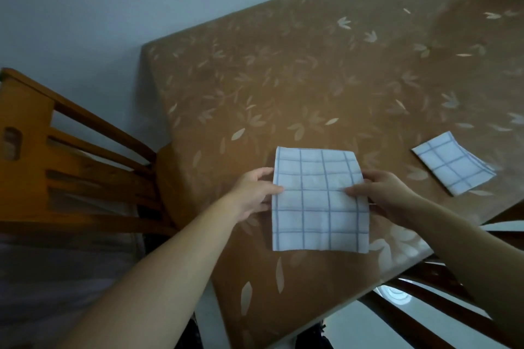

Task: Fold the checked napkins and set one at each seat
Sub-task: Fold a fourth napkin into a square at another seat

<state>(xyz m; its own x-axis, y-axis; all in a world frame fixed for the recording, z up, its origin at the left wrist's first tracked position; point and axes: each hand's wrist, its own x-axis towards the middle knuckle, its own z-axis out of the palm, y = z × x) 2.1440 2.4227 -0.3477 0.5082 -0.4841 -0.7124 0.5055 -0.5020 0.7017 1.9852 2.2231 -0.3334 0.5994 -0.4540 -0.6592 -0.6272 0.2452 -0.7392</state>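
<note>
Your L hand [253, 193] & R hand [382, 195] each pinch a side edge of the checked napkin [320, 207] over the table [283, 79]; 2nd folded napkin [453, 168] lies on it, right.

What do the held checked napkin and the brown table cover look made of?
The white, blue-checked napkin looks like thin matte cloth, possibly thick paper: it curves softly without creasing. The brown leaf-patterned table cover looks like glossy vinyl or oilcloth: light glares off its near right edge.

Head camera looks down, close over the table [283, 79].
</note>
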